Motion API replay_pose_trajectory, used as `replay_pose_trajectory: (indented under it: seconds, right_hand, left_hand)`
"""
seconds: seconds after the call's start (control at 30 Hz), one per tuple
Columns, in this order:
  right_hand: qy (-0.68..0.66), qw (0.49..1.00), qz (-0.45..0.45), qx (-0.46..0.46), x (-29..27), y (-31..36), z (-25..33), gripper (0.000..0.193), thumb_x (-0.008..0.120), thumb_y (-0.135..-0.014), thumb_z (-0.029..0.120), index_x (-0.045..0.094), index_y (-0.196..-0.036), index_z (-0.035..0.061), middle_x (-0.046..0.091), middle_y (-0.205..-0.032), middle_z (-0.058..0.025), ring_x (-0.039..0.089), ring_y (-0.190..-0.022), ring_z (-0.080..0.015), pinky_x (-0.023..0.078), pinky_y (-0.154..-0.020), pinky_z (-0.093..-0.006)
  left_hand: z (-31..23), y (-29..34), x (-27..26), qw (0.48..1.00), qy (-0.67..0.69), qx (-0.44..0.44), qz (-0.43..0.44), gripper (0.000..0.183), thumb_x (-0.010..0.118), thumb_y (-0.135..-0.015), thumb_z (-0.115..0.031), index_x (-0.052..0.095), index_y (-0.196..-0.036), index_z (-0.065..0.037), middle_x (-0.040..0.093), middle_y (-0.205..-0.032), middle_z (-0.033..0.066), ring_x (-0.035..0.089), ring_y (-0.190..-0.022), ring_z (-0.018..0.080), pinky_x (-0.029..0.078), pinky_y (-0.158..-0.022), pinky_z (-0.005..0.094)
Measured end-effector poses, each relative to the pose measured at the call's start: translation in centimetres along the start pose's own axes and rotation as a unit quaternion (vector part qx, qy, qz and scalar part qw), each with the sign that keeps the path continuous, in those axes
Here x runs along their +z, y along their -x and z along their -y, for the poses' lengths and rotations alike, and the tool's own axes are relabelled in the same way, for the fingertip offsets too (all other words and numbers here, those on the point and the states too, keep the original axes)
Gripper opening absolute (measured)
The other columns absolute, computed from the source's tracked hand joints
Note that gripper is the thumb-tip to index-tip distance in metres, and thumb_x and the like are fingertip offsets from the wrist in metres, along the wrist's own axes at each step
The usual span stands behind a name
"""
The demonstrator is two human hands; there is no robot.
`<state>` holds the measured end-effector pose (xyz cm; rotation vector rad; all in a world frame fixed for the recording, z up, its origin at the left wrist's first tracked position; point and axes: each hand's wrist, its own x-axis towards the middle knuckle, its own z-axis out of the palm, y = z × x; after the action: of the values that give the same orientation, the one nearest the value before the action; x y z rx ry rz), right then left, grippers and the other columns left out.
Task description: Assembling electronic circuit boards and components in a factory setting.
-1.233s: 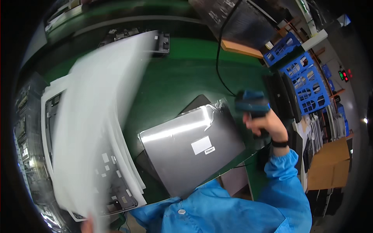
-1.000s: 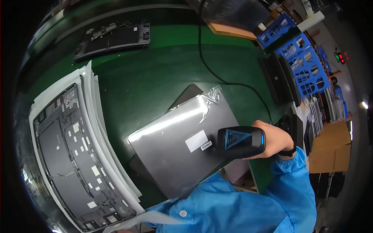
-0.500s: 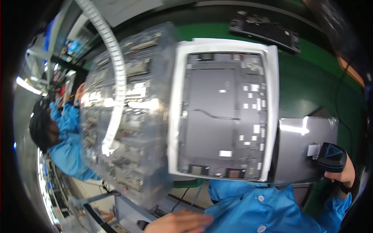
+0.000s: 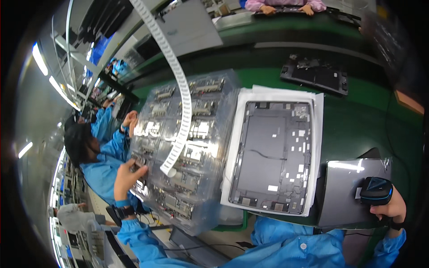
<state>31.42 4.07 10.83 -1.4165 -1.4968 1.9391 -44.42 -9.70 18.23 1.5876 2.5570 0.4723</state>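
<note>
Gripping the handheld barcode scanner (image 4: 376,191): closed around the handle with the right hand (image 4: 391,207); positioned over the near right part of a gray laptop lid (image 4: 342,194), partly covering a white label (image 4: 358,193) from view.

Under the scanner: lying near the front edge of the green table (image 4: 339,120), wrapped in clear film; overlapping a darker panel (image 4: 370,153) visible past the far edge.

Left hand (image 4: 126,178): raised at the left edge of stacked clear plastic trays (image 4: 219,165), thumb and fingers bent beside the circuit boards (image 4: 181,183); cannot tell whether gripping one or only touching.

Trays: filled in rows with boards, glinting under strong reflections.

Label strip (image 4: 184,102): hanging down in front of the trays, white with small dark print, curled at the lower end; cannot tell whether touching them.

Laptop casing (image 4: 263,154): lying inner side up on white foam sheets (image 4: 316,134), between trays and lid; dotted with white patches, crossed by a thin black cable (image 4: 263,156).

Back of the table: dark laptop base (image 4: 315,77), set at a slant.

Co-workers: blue sleeves (image 4: 117,146) beyond the trays at left; pink sleeves (image 4: 255,4) across the table, both hands on a dark part.
</note>
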Motion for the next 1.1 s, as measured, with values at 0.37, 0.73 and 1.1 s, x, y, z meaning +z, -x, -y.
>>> replay_pose_trajectory:
  seconds: [0.37,0.73,1.1]
  right_hand:
    - [0.117,0.954,-0.030,-0.275,4.4,4.0,7.4,0.053,0.087,-0.066,0.006,0.066,-0.114,-0.0032,0.073,-0.093,-0.0099,0.070,-0.078,-0.0190,0.054,-0.068,-0.0306]
    - [0.211,0.905,0.063,-0.364,9.9,2.7,7.8,0.033,0.073,-0.069,0.005,0.058,-0.097,-0.0022,0.065,-0.073,-0.0192,0.065,-0.065,-0.0407,0.050,-0.056,-0.0409]
    - [0.168,0.916,-0.361,-0.053,-0.5,5.1,0.7,0.027,0.075,-0.084,0.011,0.068,-0.103,-0.0064,0.069,-0.075,-0.0079,0.065,-0.056,-0.0120,0.053,-0.051,-0.0277]
  left_hand:
    - [-20.7,5.9,1.5,0.911,0.011,0.073,-0.405,0.014,0.055,-0.104,-0.010,0.063,-0.097,0.000,0.068,-0.073,0.0145,0.067,-0.060,0.0248,0.046,-0.055,0.0362]
    - [-37.3,14.5,13.8,0.918,0.339,0.206,0.001,0.013,0.058,-0.101,-0.003,0.061,-0.090,0.005,0.064,-0.063,0.0033,0.058,-0.059,0.0035,0.042,-0.057,0.0189]
    - [-36.2,19.2,15.8,0.850,0.486,0.104,0.177,0.025,0.045,-0.106,-0.009,0.065,-0.107,0.006,0.071,-0.095,0.0177,0.066,-0.089,0.0194,0.050,-0.079,0.0330]
